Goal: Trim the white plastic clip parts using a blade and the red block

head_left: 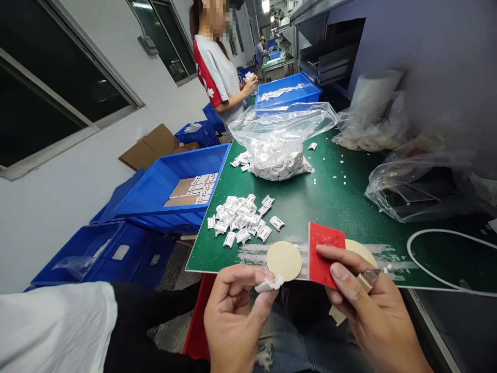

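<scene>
My left hand (233, 311) is closed, pinching a small white plastic part (269, 284) between thumb and fingers just below the front edge of the green table (334, 202). My right hand (368, 305) is closed on a small metal tool (368, 278), with its thumb pressing on a red card (325, 254) at the table edge. Two pale round discs (283, 260) lie beside the card, one partly under it. A heap of white plastic parts (243, 220) lies on the mat just beyond my left hand.
A clear bag of white parts (277, 140) sits mid-table, more plastic bags (419, 176) and a white roll (375, 90) to the right. Blue bins (174, 191) stand left of the table. A white tube (446, 259) loops at right. Another person (221, 67) works at the far end.
</scene>
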Motion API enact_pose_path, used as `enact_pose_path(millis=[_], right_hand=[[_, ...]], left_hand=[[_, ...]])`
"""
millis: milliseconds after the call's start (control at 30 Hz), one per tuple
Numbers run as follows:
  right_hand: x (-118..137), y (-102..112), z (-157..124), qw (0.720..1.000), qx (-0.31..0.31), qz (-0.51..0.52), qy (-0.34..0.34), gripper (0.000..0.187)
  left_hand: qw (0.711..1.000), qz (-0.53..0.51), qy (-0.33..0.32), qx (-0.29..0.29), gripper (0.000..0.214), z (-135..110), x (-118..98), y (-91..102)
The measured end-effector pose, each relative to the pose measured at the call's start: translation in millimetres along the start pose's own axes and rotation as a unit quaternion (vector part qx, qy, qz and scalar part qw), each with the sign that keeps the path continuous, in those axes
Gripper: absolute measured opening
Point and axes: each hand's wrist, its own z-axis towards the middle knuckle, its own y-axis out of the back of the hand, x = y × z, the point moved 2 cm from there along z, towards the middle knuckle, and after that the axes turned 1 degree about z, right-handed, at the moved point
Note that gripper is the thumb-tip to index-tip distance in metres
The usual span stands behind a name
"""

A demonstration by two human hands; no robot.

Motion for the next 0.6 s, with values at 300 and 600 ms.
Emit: enact_pose_path(millis=[300,600], right_hand=[[1,0,-8,0.996,0.079,-0.007,0.041,0.017],[21,4,-21,0.996,-0.002,-0.055,0.064,0.034]], left_hand=[[0.999,-0.009,-0.024,0.038,0.036,-4,-1,-9.8],[0.960,0.036,-0.203,0.187,0.014,9,0,-13.2]])
